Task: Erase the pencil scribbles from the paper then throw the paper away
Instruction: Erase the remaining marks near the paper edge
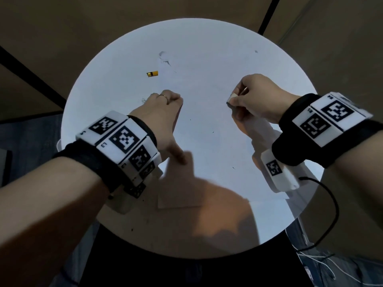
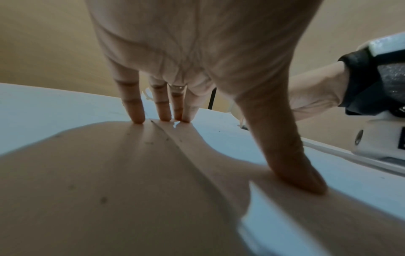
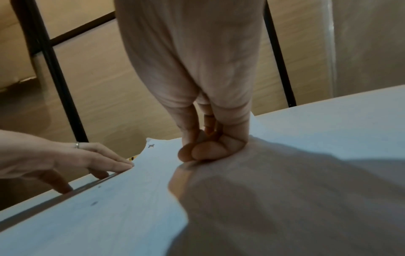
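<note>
My left hand [image 1: 159, 112] pins the paper [image 1: 207, 141] flat on the tabletop [image 1: 238, 48] with straight fingers, while my right hand [image 1: 257, 98] has a narrow grip pinched round the eraser [image 1: 231, 98], its tip on the sheet. The sheet looks mostly clean; I think a faint scribble [image 1: 143, 100] remains by my left fingers, though the view is dim, so a little erasing and the throwing away are left. The paper's torn far edge [image 1: 164, 59] could snag, a small yellow object [image 1: 152, 73] lies beyond, and there is open room around.
</note>
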Available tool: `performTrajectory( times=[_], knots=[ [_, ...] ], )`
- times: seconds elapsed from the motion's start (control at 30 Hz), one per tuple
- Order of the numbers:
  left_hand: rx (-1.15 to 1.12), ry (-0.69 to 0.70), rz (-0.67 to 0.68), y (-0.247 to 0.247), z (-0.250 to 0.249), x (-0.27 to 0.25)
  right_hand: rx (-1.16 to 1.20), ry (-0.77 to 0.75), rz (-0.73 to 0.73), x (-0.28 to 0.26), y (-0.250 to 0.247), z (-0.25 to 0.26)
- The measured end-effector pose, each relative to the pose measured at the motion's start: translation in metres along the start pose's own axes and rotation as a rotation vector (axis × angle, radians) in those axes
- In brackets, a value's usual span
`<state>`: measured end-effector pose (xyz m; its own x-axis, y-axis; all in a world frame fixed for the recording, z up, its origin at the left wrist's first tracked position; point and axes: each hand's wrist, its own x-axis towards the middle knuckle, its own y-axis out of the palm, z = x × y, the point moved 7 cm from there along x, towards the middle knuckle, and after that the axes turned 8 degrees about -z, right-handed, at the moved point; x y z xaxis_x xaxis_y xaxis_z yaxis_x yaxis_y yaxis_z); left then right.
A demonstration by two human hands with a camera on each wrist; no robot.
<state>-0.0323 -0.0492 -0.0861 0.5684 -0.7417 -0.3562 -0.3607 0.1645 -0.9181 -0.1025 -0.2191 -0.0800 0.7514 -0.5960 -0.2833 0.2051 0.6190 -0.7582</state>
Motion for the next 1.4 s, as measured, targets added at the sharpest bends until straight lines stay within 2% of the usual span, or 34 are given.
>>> performTrajectory(
  times=[0.1, 0.23, 0.3, 0.37, 0.5, 0.57, 0.67, 0.73, 0.8, 0.93, 1.1, 1.17, 1.27, 1.4],
  knots=[
    [-0.02, -0.001, -0.012, -0.001, 0.0, 0.0, -0.032, -0.041, 0.006, -0.001, 0.004, 0.011],
    [0.034, -0.001, -0.01, -0.002, -0.001, 0.002, -0.206, -0.248, 0.208, -0.02, 0.044, 0.045],
    [0.056, 0.0, -0.007, -0.002, -0.001, 0.002, -0.274, -0.305, 0.162, -0.015, 0.042, 0.055],
    [0.057, -0.001, -0.011, -0.002, 0.0, 0.003, -0.285, -0.267, 0.046, 0.001, 0.024, 0.054],
    [-0.015, -0.004, -0.012, -0.002, 0.001, 0.002, -0.223, -0.147, 0.056, 0.008, 0.014, 0.041],
    [-0.084, -0.029, -0.007, -0.002, 0.005, 0.002, -0.198, -0.077, -0.027, 0.008, 0.001, 0.025],
    [-0.256, -0.171, -0.079, -0.006, 0.022, 0.001, -0.088, 0.128, -0.305, 0.007, -0.038, -0.02],
    [-0.343, -0.276, -0.136, -0.008, 0.032, -0.002, 0.115, 0.253, -0.33, -0.007, -0.047, -0.042],
    [-0.367, -0.341, -0.149, -0.008, 0.036, -0.005, 0.274, 0.323, -0.265, -0.018, -0.044, -0.05],
    [-0.401, -0.421, -0.152, -0.005, 0.036, -0.009, 0.377, 0.295, -0.152, -0.027, -0.031, -0.035],
    [-0.527, -0.519, -0.143, -0.002, 0.042, -0.019, 0.376, 0.236, -0.136, -0.036, -0.02, -0.024],
    [-0.533, -0.559, -0.145, 0.001, 0.046, -0.021, 0.448, 0.227, -0.115, -0.041, -0.018, -0.019],
    [-0.533, -0.574, -0.129, 0.002, 0.042, -0.025, 0.507, 0.197, -0.138, -0.05, -0.015, -0.011],
    [-0.597, -0.595, -0.203, -0.002, 0.039, -0.033, 0.494, 0.15, -0.183, -0.057, -0.015, -0.004]
  ],
)
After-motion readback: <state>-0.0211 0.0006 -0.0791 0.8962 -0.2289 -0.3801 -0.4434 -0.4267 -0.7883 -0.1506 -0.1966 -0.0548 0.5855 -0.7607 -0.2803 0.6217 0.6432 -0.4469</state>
